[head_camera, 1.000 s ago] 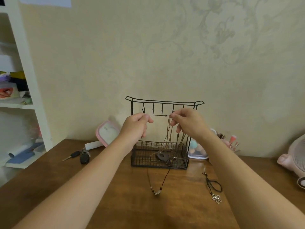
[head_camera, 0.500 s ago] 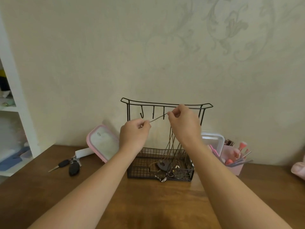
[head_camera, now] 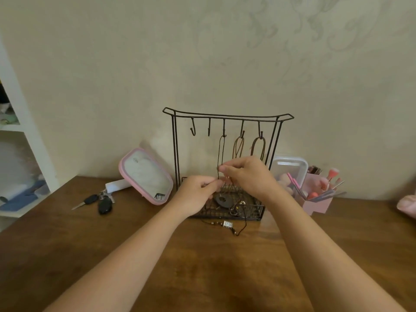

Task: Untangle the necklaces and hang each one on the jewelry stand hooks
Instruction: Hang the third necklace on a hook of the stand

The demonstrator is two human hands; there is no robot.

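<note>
A black wire jewelry stand [head_camera: 175, 149] stands at the back of the wooden table [head_camera: 202, 266] against the wall. A dark cord necklace [head_camera: 221, 154] hangs from its middle hook. Two brown cord necklaces [head_camera: 238, 146] [head_camera: 258, 146] hang from the two right hooks. The two left hooks are bare. My right hand [head_camera: 245, 176] pinches the dark cord low down. My left hand [head_camera: 198, 194] pinches the cords just below it, in front of the stand's basket. Pendants lie in the basket [head_camera: 256, 212]. A beaded pendant [head_camera: 227, 224] lies on the table in front of the basket.
A pink-rimmed lid [head_camera: 146, 176] leans on the wall left of the stand, with car keys [head_camera: 99, 202] beside it. A clear container [head_camera: 290, 167] and a pink holder of brushes [head_camera: 319, 197] sit to the right. White shelves [head_camera: 20, 154] stand far left.
The dark cord now hangs from the middle hook. Both hands have dropped from hook height to just above the basket. The view has shifted to the right.
</note>
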